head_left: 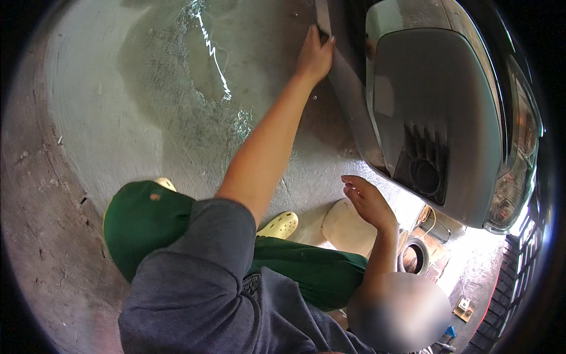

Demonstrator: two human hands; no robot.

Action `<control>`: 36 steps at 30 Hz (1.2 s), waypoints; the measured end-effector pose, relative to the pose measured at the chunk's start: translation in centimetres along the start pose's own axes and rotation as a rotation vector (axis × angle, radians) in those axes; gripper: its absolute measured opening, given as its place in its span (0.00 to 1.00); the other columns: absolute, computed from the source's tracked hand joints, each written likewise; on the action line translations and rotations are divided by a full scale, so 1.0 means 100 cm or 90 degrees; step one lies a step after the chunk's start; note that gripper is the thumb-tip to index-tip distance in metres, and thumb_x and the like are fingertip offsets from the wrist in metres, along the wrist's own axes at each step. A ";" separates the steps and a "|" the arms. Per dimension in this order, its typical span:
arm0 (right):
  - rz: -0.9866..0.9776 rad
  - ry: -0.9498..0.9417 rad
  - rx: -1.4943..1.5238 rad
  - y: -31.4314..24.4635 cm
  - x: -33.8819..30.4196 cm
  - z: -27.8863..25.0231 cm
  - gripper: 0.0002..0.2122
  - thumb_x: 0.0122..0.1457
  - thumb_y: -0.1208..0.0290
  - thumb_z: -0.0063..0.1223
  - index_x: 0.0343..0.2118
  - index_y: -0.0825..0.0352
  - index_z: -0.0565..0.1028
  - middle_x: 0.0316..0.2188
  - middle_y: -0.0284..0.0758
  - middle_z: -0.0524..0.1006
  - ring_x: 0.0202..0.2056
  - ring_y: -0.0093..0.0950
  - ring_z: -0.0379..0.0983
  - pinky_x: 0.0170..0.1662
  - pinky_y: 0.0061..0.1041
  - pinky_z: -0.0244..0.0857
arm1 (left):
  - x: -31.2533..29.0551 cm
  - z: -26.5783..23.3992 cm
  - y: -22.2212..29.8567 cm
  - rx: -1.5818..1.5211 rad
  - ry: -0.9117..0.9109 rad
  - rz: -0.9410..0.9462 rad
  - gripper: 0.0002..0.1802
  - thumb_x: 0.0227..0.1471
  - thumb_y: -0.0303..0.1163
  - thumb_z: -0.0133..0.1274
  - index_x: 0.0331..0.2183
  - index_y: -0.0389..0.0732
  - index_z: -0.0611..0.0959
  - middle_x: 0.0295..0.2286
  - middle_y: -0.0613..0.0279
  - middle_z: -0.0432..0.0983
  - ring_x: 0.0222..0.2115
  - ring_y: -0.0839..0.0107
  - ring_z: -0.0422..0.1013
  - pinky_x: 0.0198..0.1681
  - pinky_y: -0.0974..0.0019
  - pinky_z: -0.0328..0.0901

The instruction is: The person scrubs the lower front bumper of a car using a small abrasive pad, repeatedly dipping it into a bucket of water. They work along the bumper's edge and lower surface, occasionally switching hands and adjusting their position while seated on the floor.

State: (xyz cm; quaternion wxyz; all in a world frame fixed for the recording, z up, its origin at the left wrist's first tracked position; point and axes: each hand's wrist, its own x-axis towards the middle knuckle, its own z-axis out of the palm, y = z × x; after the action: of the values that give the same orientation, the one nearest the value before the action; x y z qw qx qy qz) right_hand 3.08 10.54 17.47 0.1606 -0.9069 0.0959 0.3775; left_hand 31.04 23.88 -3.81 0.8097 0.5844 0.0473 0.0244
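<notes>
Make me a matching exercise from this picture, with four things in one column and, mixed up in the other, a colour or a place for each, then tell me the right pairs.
Column one:
1. Clogs
2. Left hand
3. Shirt
4. Legwear

Column two:
A. Dark grey
B. Green
C. At the lower edge of the vehicle
D. Pale yellow

Right pairs: 1-D, 2-C, 3-A, 4-B

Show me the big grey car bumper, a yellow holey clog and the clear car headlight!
Big grey car bumper (437, 88): head view, on its smooth panel.
Yellow holey clog (281, 225): head view, on its holed upper.
Clear car headlight (521, 147): head view, on its lens.
</notes>
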 end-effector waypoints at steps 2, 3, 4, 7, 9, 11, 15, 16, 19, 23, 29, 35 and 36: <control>-0.007 0.012 0.009 0.002 -0.001 0.004 0.18 0.68 0.67 0.52 0.58 0.68 0.75 0.53 0.48 0.79 0.54 0.44 0.77 0.58 0.37 0.69 | 0.056 -0.010 0.019 0.014 -0.012 0.011 0.45 0.64 0.46 0.50 0.67 0.22 0.55 0.68 0.29 0.49 0.71 0.43 0.46 0.73 0.54 0.46; -0.022 0.013 0.013 -0.002 0.002 0.006 0.18 0.68 0.67 0.52 0.58 0.68 0.75 0.53 0.48 0.79 0.54 0.44 0.77 0.57 0.36 0.69 | 0.073 -0.024 0.015 0.046 0.014 0.029 0.45 0.64 0.46 0.50 0.66 0.21 0.55 0.68 0.29 0.49 0.71 0.42 0.46 0.73 0.53 0.46; -0.015 0.003 0.006 -0.003 0.002 0.008 0.18 0.68 0.67 0.52 0.58 0.68 0.75 0.53 0.48 0.79 0.54 0.44 0.77 0.57 0.36 0.69 | 0.085 -0.031 0.012 0.072 0.030 0.043 0.45 0.63 0.46 0.51 0.66 0.21 0.56 0.68 0.28 0.49 0.71 0.42 0.46 0.73 0.53 0.47; 0.027 0.019 -0.017 0.000 -0.003 0.005 0.18 0.68 0.68 0.53 0.57 0.68 0.75 0.54 0.48 0.79 0.54 0.44 0.76 0.57 0.36 0.69 | 0.024 -0.003 0.015 0.133 0.025 0.057 0.45 0.64 0.46 0.50 0.66 0.21 0.55 0.67 0.26 0.49 0.70 0.39 0.47 0.73 0.52 0.49; 0.022 0.021 -0.053 -0.003 -0.003 0.006 0.18 0.68 0.68 0.53 0.57 0.68 0.76 0.54 0.48 0.78 0.55 0.44 0.76 0.58 0.36 0.69 | -0.011 0.003 0.011 0.174 0.012 0.063 0.45 0.65 0.46 0.49 0.67 0.21 0.54 0.68 0.27 0.48 0.71 0.40 0.46 0.73 0.52 0.47; 0.026 0.014 -0.029 -0.004 0.000 0.005 0.18 0.68 0.67 0.53 0.57 0.69 0.76 0.54 0.49 0.78 0.55 0.45 0.76 0.58 0.37 0.69 | -0.020 0.005 0.019 0.187 0.019 0.047 0.45 0.65 0.46 0.48 0.67 0.21 0.54 0.68 0.27 0.47 0.71 0.41 0.45 0.74 0.53 0.46; 0.016 0.001 -0.001 -0.004 0.003 0.008 0.18 0.68 0.67 0.52 0.57 0.68 0.76 0.54 0.49 0.78 0.55 0.45 0.76 0.59 0.37 0.68 | 0.053 -0.014 0.040 0.140 0.043 -0.001 0.44 0.67 0.46 0.46 0.67 0.20 0.53 0.69 0.28 0.46 0.72 0.43 0.43 0.74 0.54 0.44; 0.011 0.005 0.005 -0.002 0.003 0.010 0.18 0.68 0.67 0.52 0.57 0.68 0.76 0.54 0.50 0.78 0.55 0.45 0.76 0.59 0.38 0.68 | 0.059 -0.020 0.041 0.134 0.044 0.002 0.44 0.67 0.46 0.46 0.67 0.20 0.52 0.69 0.28 0.46 0.72 0.43 0.43 0.74 0.54 0.43; 0.036 -0.002 -0.024 0.006 -0.003 0.011 0.18 0.68 0.67 0.52 0.58 0.68 0.76 0.54 0.49 0.79 0.54 0.45 0.77 0.59 0.38 0.68 | 0.052 -0.021 0.036 0.099 0.008 -0.008 0.44 0.68 0.47 0.44 0.68 0.21 0.52 0.69 0.29 0.45 0.72 0.44 0.42 0.74 0.55 0.42; 0.009 0.014 -0.034 0.014 -0.003 0.012 0.16 0.68 0.70 0.54 0.57 0.68 0.76 0.48 0.46 0.81 0.50 0.38 0.79 0.54 0.33 0.71 | 0.020 -0.009 0.030 0.046 -0.034 -0.037 0.44 0.68 0.49 0.43 0.68 0.23 0.53 0.70 0.31 0.44 0.73 0.47 0.42 0.75 0.56 0.41; -0.023 0.014 -0.010 0.004 -0.002 0.011 0.18 0.68 0.67 0.52 0.58 0.67 0.75 0.52 0.48 0.80 0.53 0.42 0.77 0.57 0.35 0.70 | 0.107 -0.045 0.050 -0.104 -0.009 -0.118 0.46 0.67 0.50 0.46 0.70 0.28 0.51 0.70 0.38 0.50 0.72 0.53 0.47 0.73 0.59 0.44; 0.007 -0.002 -0.085 0.010 -0.011 0.006 0.19 0.68 0.65 0.51 0.58 0.67 0.75 0.57 0.49 0.76 0.58 0.46 0.73 0.61 0.39 0.66 | 0.017 -0.032 0.003 -0.059 -0.092 -0.176 0.48 0.65 0.55 0.49 0.71 0.31 0.55 0.68 0.47 0.59 0.68 0.54 0.57 0.70 0.59 0.50; -0.001 -0.008 -0.073 0.008 -0.010 0.006 0.20 0.68 0.65 0.51 0.59 0.67 0.74 0.57 0.49 0.76 0.58 0.47 0.73 0.62 0.39 0.66 | 0.023 -0.035 0.001 -0.091 -0.107 -0.172 0.48 0.65 0.55 0.49 0.71 0.31 0.54 0.68 0.47 0.58 0.68 0.54 0.56 0.70 0.59 0.49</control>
State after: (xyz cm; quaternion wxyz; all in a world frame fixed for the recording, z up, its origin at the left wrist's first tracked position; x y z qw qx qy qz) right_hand 1.77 10.12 17.57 0.1092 -0.9123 0.0721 0.3881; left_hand 32.98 27.47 -4.93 0.8461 0.5138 0.0558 -0.1303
